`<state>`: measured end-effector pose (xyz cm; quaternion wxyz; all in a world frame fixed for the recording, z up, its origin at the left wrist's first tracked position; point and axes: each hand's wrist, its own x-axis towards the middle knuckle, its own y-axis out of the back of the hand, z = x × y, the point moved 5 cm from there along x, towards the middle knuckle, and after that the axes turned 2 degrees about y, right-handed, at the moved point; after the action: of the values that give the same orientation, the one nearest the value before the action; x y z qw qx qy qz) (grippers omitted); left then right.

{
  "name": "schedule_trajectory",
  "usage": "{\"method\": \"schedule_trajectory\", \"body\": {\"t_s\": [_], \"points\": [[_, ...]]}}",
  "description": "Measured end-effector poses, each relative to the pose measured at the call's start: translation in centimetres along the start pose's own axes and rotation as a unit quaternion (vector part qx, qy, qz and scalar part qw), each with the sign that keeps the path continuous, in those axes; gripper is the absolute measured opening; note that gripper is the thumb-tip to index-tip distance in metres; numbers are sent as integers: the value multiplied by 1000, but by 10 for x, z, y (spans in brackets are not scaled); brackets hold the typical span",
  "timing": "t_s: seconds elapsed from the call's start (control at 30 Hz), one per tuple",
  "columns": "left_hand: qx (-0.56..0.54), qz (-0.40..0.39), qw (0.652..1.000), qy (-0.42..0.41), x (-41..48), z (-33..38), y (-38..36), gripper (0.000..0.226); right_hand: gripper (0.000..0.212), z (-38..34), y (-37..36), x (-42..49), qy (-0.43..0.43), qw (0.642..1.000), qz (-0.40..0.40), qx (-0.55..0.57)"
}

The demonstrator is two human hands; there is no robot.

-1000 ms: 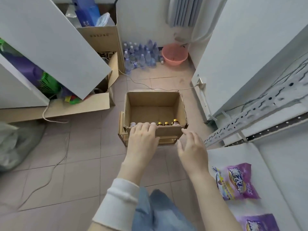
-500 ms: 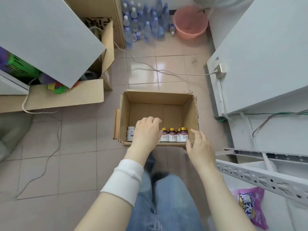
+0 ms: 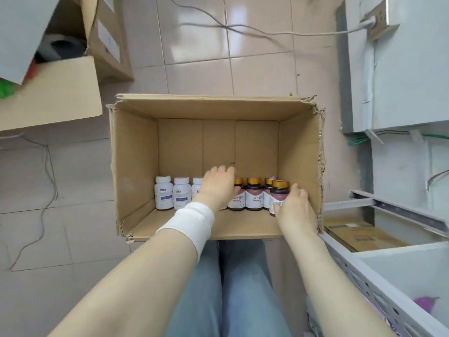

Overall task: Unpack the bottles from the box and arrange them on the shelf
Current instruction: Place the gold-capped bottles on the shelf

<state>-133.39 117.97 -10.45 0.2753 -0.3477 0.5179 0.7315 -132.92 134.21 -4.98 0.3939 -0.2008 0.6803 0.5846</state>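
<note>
Head view: right hand grips the upright gold-capped bottle, with the shelf off to its right. Left hand lies over the other bottles; its grip is unclear.

The floor has pale glossy tiles that reflect light at the far edge; a grey cable runs to a socket on the white cabinet at right; brown cartons stand at left.

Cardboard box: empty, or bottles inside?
Not empty: white bottles and gold-capped dark bottles stand upright in a row inside the box; right hand grips one dark bottle.
</note>
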Motion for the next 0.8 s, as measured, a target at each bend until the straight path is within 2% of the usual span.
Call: {"method": "schedule_trajectory", "body": {"t_s": [0.17, 0.33, 0.47, 0.6, 0.7, 0.8], "points": [[75, -44, 996, -10, 41, 4, -23, 51, 51, -1, -24, 20, 7, 1000, -14, -26], [115, -92, 989, -7, 59, -4, -30, 56, 51, -7, -25, 34, 30, 999, -11, -43], [25, -109, 994, -6, 67, -12, -32, 52, 57, -8, -33, 45, 27, 999, -41, -24], [-33, -92, 995, -2, 63, -16, -32, 51, 56, -6, -38, 46, -12, 997, -48, 67], [-63, -55, 996, 0, 55, -16, -30, 54, 59, 2, -38, 46, -15, 990, -43, 137], [-140, 2, 990, 2, 40, -17, -20, 52, 63, 9, -32, 41, 1, 983, -44, 180]]}}
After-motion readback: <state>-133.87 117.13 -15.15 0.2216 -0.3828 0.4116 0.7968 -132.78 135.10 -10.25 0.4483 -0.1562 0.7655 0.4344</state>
